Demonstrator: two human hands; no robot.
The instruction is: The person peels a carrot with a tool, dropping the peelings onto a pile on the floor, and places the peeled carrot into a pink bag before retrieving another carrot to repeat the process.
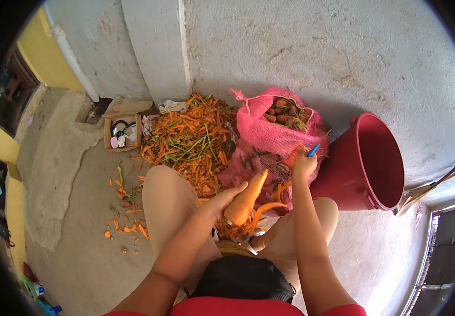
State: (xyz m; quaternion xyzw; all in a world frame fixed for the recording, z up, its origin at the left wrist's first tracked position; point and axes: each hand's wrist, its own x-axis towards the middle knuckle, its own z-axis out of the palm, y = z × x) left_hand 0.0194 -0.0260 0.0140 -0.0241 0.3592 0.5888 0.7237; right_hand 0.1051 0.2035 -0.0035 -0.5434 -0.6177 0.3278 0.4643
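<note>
My left hand [227, 201] is closed around the thick end of a large peeled carrot [247, 199], its narrow tip pointing up and away from me. Up and to the right, my right hand [304, 166] grips a blue-handled tool [313, 151]; its working end cannot be made out. The two hands are apart. Long curled carrot peel [267, 206] hangs between them, above scraps by my feet. Beyond my knees lies a big heap of orange carrot peelings [185, 139] mixed with green stalks. A pink mesh sack [262, 124] holds unpeeled carrots [286, 115].
A dark red bucket [338, 171] lies tilted right of the sack, its mouth facing right. An open cardboard box [122, 132] with small items stands left of the heap. Loose carrot bits [127, 224] dot the floor. A grey wall [333, 58] runs behind.
</note>
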